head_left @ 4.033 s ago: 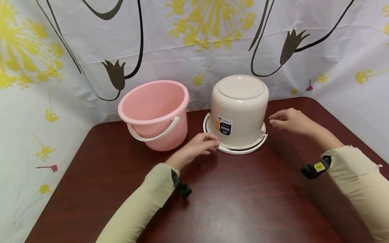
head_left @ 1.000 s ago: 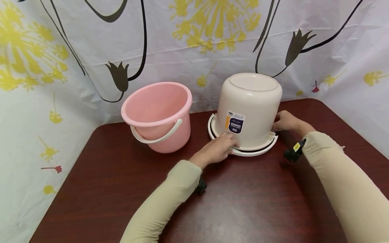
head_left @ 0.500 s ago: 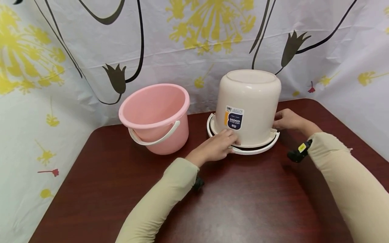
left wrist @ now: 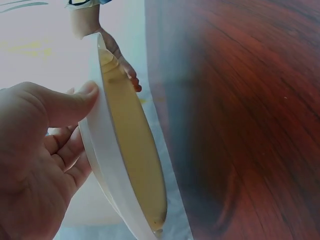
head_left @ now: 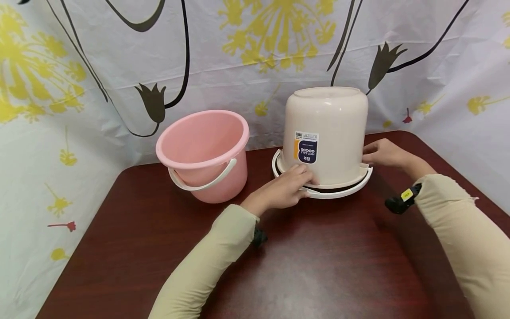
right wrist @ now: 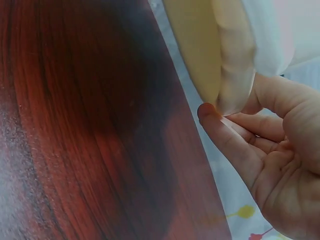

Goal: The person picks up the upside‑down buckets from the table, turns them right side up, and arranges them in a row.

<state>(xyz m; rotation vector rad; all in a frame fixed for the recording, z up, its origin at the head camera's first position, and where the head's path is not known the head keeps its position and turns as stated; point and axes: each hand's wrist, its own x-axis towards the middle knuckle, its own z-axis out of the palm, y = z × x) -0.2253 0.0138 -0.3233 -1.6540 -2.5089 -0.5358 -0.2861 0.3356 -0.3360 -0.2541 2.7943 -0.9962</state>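
Observation:
A cream bucket [head_left: 334, 119] is upside down at the back right in the head view, with a label on its side. Its white handle [head_left: 342, 193] lies along the rim at the front. My left hand [head_left: 284, 188] grips the rim and handle at the front left; the left wrist view shows the thumb [left wrist: 82, 102] on the white edge. At the right side my right hand [head_left: 386, 155] holds the rim, its fingertips partly hidden behind the bucket. In both wrist views the rim stands off the table, with the shaded inside of the bucket showing.
A pink bucket [head_left: 207, 150] stands upright to the left, its white handle [head_left: 211, 181] hanging at the front. Behind the dark red table [head_left: 303, 266] hangs a white patterned curtain [head_left: 255, 53]. The table's right edge runs past my right arm.
Both hands have come to the cream bucket's rim and taken hold. Over the last half second the bucket has risen slightly and its base has tilted away. The pink bucket stays put.

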